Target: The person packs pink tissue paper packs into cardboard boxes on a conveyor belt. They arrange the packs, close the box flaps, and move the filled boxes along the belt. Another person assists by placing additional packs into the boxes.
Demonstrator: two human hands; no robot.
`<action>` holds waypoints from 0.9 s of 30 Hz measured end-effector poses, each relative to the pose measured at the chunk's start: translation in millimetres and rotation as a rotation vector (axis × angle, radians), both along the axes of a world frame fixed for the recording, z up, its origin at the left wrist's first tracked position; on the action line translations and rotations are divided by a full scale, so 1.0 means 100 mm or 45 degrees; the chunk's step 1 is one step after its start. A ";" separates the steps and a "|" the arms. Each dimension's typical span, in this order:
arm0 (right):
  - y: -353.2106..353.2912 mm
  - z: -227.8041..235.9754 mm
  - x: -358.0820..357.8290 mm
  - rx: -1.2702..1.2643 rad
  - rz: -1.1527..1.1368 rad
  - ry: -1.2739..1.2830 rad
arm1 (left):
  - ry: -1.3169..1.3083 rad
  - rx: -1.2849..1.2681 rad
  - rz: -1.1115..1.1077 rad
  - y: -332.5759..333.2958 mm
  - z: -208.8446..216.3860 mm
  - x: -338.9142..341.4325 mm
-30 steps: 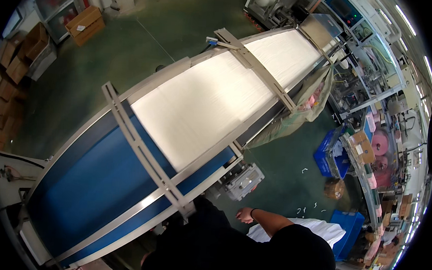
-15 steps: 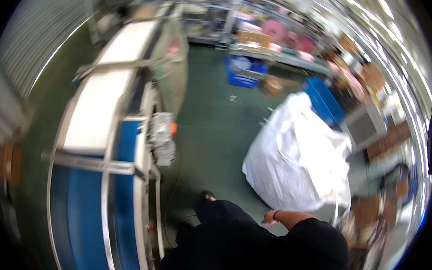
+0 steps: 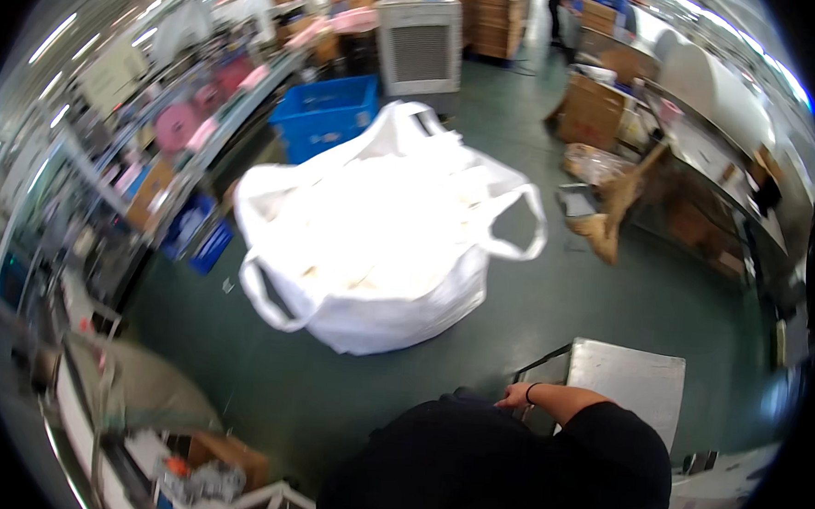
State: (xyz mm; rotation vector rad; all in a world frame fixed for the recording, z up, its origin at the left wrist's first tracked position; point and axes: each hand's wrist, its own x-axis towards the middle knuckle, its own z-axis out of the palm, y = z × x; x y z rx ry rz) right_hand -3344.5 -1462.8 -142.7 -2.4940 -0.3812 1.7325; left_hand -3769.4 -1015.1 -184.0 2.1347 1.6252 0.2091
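Note:
My right hand (image 3: 514, 397), with a dark band at the wrist, hangs low in front of my dark clothing. Its fingers look loosely extended, and I see nothing held in them. Beside it are a dark bar (image 3: 544, 359) and a flat silver-grey metal panel (image 3: 630, 372); whether the hand touches the bar I cannot tell. My left hand is out of the picture. Ahead of me on the green floor stands a large white bulk bag (image 3: 395, 323), its top open and its loops sticking out. Pale contents (image 3: 381, 225) fill it, too bright to make out.
Behind the bag are a blue bin (image 3: 323, 112) and a grey vented unit (image 3: 420, 48). Shelving with pink rolls (image 3: 176, 127) lines the left. Cardboard (image 3: 592, 112) and a workbench (image 3: 716, 165) stand right. Machine framing (image 3: 270, 501) is low left. A person (image 3: 558, 12) is far off.
My view has swung to the right. The bag has shifted from the right to the middle, the blue conveyor has left the picture, and the metal panel has come in beside my right hand.

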 end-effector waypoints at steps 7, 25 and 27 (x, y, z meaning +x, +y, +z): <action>-1.56 0.57 1.22 0.469 -0.482 -0.386 | -0.345 0.237 -0.424 0.41 0.29 2.83; -5.94 0.27 2.68 -0.491 -1.294 -0.607 | -0.430 -1.206 -0.796 -1.64 0.07 11.39; -6.22 0.60 2.34 -0.264 -0.029 -0.625 | 0.108 -1.206 -1.393 -2.54 0.02 12.25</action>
